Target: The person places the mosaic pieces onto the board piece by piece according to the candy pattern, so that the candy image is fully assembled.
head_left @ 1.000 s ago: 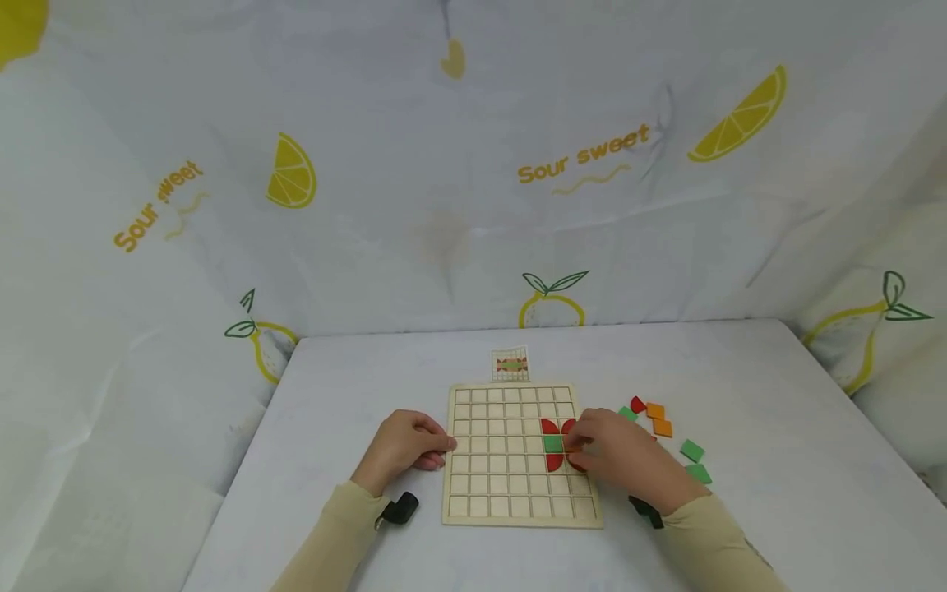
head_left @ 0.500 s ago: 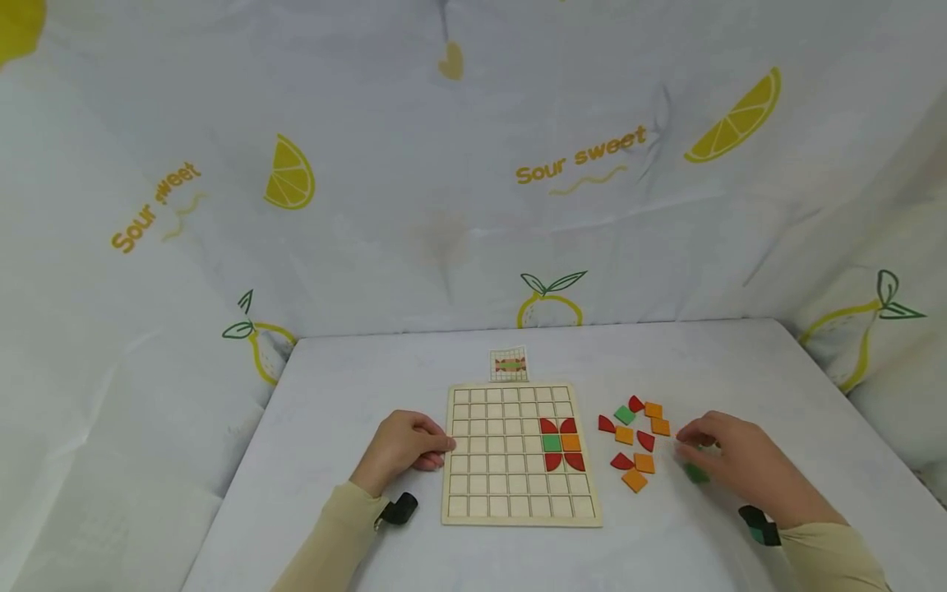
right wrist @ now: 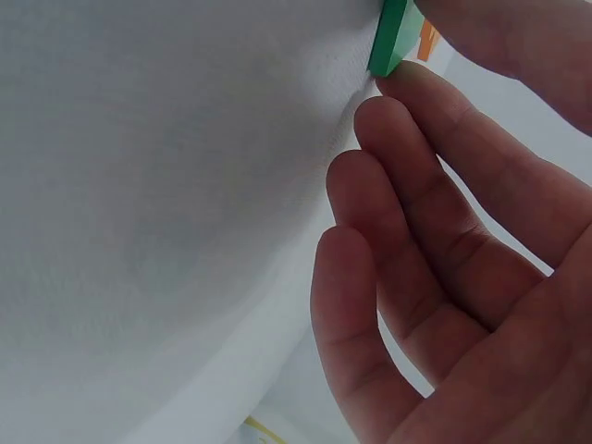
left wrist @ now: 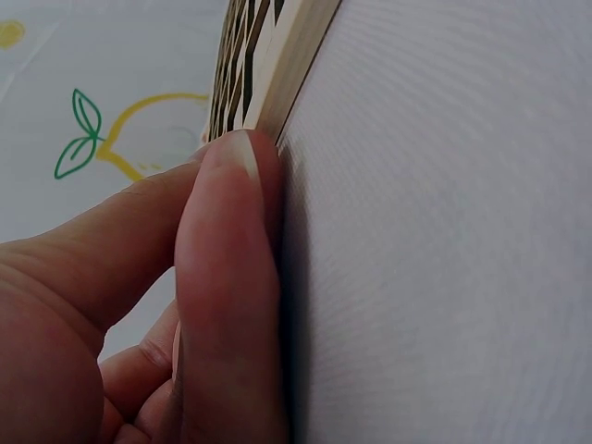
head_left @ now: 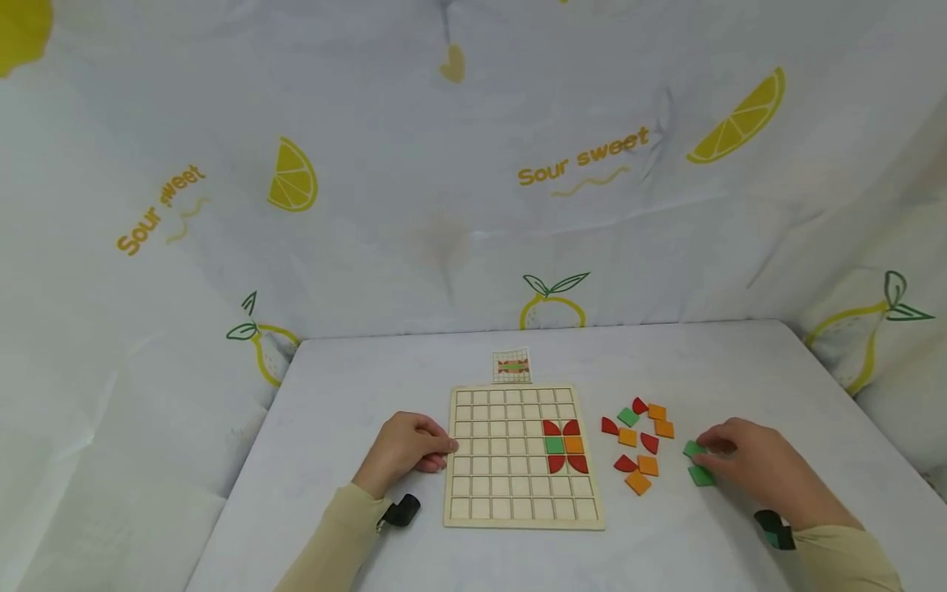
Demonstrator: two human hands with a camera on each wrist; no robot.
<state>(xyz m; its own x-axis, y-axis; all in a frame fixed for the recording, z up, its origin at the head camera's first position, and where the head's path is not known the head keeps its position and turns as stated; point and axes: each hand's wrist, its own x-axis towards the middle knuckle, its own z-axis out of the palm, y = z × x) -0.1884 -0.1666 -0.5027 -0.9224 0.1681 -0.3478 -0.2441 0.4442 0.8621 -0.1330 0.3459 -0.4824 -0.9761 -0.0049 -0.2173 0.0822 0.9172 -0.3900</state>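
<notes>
On the white table lies a wooden grid board (head_left: 499, 485). My left hand (head_left: 407, 446) pinches its left edge between thumb and fingertips, seen close in the left wrist view. Near the board's right side sit red quarter-round tiles around a green square (head_left: 554, 445) and an orange square (head_left: 573, 445). To the right of the loose pieces, my right hand (head_left: 758, 469) has thumb and index finger on a green square tile (right wrist: 393, 37), pinching it at the table surface. Another green square (head_left: 700, 476) lies just below those fingers, partly covered.
Between the board and my right hand are scattered loose tiles: orange squares (head_left: 638, 483), red quarter-rounds (head_left: 649, 443) and a green square (head_left: 628, 417). A small pattern card (head_left: 512, 367) stands behind the board. A lemon-print cloth (head_left: 473, 205) hangs at the back.
My right hand has left the board, where an orange square now shows beside the green one, and moved right to the green tiles. My left hand stays at the board's edge.
</notes>
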